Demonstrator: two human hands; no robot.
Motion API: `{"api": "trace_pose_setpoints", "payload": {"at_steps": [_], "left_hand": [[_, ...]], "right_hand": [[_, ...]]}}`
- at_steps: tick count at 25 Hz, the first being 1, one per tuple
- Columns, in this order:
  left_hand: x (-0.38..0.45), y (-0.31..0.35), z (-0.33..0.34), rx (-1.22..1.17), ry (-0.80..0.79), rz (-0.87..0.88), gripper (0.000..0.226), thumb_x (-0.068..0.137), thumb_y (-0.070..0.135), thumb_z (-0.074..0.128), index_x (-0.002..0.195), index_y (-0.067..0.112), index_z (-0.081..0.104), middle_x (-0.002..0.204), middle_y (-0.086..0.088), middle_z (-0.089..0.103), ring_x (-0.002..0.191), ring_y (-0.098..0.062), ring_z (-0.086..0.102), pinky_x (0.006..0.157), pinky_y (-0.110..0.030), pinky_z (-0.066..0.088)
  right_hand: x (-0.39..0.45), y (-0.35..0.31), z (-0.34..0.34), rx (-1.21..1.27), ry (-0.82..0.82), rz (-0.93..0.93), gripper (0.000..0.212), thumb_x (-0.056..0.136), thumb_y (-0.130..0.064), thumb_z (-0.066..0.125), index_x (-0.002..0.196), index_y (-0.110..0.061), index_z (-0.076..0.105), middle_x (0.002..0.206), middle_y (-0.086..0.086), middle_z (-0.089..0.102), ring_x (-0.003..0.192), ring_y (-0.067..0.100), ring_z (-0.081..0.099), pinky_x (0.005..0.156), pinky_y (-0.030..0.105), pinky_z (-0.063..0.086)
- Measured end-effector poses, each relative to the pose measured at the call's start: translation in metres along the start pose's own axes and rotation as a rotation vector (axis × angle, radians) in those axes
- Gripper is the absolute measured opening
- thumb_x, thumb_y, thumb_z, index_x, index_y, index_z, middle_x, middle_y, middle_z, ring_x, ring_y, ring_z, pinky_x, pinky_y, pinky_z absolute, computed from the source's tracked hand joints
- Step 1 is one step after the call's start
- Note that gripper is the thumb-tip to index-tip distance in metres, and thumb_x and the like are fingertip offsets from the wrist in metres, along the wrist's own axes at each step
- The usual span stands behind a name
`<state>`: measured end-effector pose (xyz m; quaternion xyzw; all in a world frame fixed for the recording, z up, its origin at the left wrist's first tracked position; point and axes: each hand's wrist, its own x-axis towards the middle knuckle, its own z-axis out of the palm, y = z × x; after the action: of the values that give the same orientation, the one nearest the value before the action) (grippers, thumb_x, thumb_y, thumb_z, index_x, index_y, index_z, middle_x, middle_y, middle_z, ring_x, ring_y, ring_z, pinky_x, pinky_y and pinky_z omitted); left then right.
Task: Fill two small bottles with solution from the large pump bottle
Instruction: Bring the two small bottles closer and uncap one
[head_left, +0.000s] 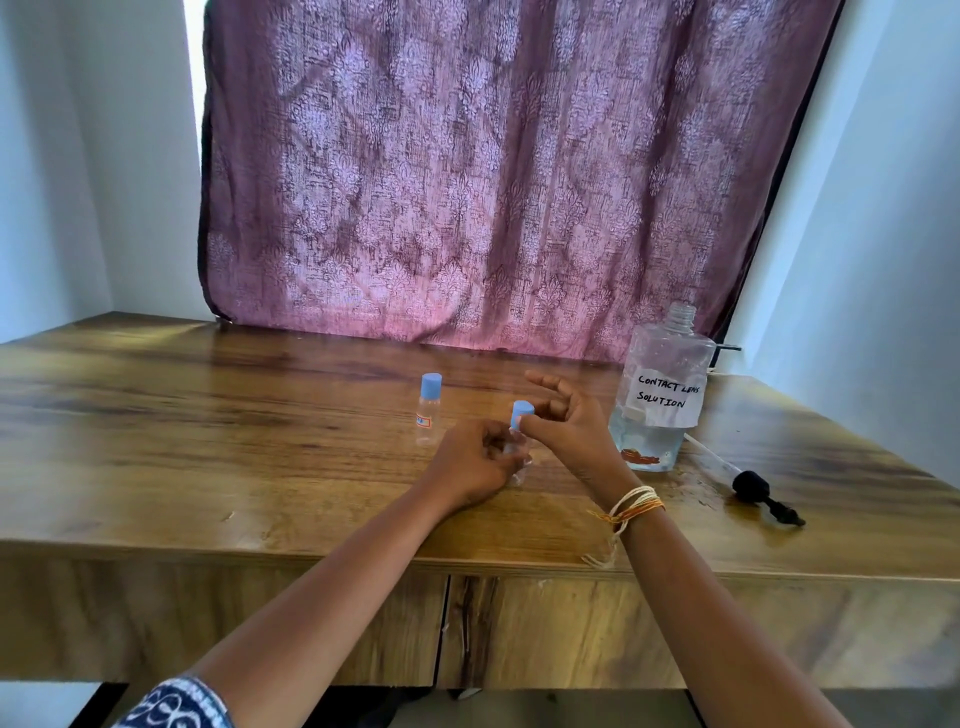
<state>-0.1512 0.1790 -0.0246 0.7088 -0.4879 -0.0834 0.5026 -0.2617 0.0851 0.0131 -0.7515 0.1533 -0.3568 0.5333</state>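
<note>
Blue-capped small bottle (429, 408) upright, left of the hands, apparently finished. Next, left hand (480, 465) curled round the clear body of the second small bottle (515, 457), upright on the desk (208, 415). Directly above, right hand (563, 423) pinching its blue cap (521, 414), axis vertical, probably twisting. Right of the hands, large bottle (662, 395), open-necked, nearly drained. Farthest right, pump (763, 496) lying flat.

A white label (667, 396) on the large bottle (662, 395) reads "CONTACT LENS SOLUTION" in handwritten capitals.
</note>
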Motion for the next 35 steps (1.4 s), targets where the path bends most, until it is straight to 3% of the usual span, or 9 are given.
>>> {"api": "trace_pose_setpoints", "payload": {"at_steps": [4,8,12,14,17,21,25,32,35], "left_hand": [[0.0,0.0,0.0,0.003,0.0,-0.013,0.024,0.079,0.025,0.073,0.102,0.017,0.07,0.079,0.009,0.067,0.069,-0.003,0.057,0.061,-0.017,0.041],[0.0,0.001,0.0,-0.003,-0.002,-0.013,0.018,0.079,0.026,0.073,0.097,0.025,0.069,0.076,0.017,0.064,0.068,0.002,0.056,0.059,-0.013,0.037],[0.0,0.001,0.0,-0.022,-0.012,-0.023,0.022,0.078,0.026,0.074,0.1,0.025,0.07,0.08,0.017,0.065,0.072,0.0,0.058,0.061,-0.014,0.038],[0.0,0.0,0.0,0.001,-0.01,-0.003,0.02,0.08,0.027,0.072,0.099,0.022,0.069,0.078,0.016,0.064,0.071,0.001,0.057,0.061,-0.016,0.038],[0.0,0.001,0.0,0.017,-0.005,-0.01,0.026,0.08,0.028,0.072,0.104,0.019,0.068,0.083,0.011,0.065,0.075,-0.001,0.057,0.063,-0.018,0.04],[0.0,0.001,0.001,-0.002,-0.009,0.005,0.024,0.08,0.023,0.073,0.103,0.016,0.07,0.082,0.007,0.066,0.066,0.001,0.051,0.063,-0.018,0.038],[-0.001,0.001,0.0,0.006,-0.004,0.01,0.025,0.081,0.023,0.072,0.104,0.015,0.069,0.079,0.008,0.064,0.066,0.001,0.052,0.06,-0.017,0.037],[-0.001,0.002,0.0,0.03,0.011,0.027,0.017,0.08,0.021,0.071,0.096,0.016,0.071,0.075,0.01,0.063,0.063,0.004,0.05,0.053,-0.003,0.035],[-0.002,0.002,-0.001,0.03,0.007,0.032,0.019,0.08,0.021,0.07,0.099,0.017,0.071,0.074,0.013,0.062,0.061,0.007,0.051,0.052,-0.002,0.036]], "right_hand": [[0.002,-0.004,0.002,-0.052,-0.051,-0.022,0.061,0.08,0.002,0.071,0.134,-0.015,0.05,0.103,0.003,0.071,0.091,0.015,0.066,0.084,0.028,0.057],[0.0,-0.003,0.003,-0.094,0.066,-0.053,0.051,0.077,-0.006,0.078,0.123,-0.007,0.057,0.078,0.0,0.062,0.065,-0.001,0.06,0.062,0.011,0.051],[0.0,-0.003,0.001,0.001,0.008,-0.043,0.048,0.082,0.006,0.065,0.126,-0.009,0.055,0.089,-0.004,0.076,0.08,0.007,0.071,0.07,0.019,0.057],[0.0,-0.004,0.003,-0.036,-0.018,-0.056,0.054,0.08,-0.002,0.073,0.129,-0.013,0.054,0.103,0.0,0.072,0.092,0.012,0.069,0.08,0.026,0.058],[-0.001,-0.003,0.005,-0.134,0.062,-0.076,0.052,0.074,-0.011,0.081,0.121,-0.013,0.058,0.091,0.003,0.066,0.082,0.011,0.065,0.076,0.023,0.058],[-0.002,-0.001,0.005,-0.04,0.068,-0.083,0.043,0.081,0.008,0.066,0.121,-0.002,0.057,0.087,0.003,0.072,0.071,0.006,0.068,0.066,0.016,0.055],[-0.002,-0.002,0.005,-0.048,0.007,-0.095,0.052,0.078,0.0,0.075,0.125,-0.011,0.055,0.101,0.006,0.073,0.089,0.014,0.07,0.079,0.026,0.059],[0.014,0.001,0.003,0.224,0.16,0.007,0.036,0.078,-0.003,0.076,0.109,-0.01,0.061,0.098,0.013,0.073,0.092,0.022,0.071,0.084,0.031,0.057],[0.035,0.006,0.0,0.138,0.186,0.028,0.026,0.076,-0.007,0.079,0.096,-0.011,0.063,0.097,0.014,0.074,0.087,0.019,0.071,0.079,0.029,0.057]]}}
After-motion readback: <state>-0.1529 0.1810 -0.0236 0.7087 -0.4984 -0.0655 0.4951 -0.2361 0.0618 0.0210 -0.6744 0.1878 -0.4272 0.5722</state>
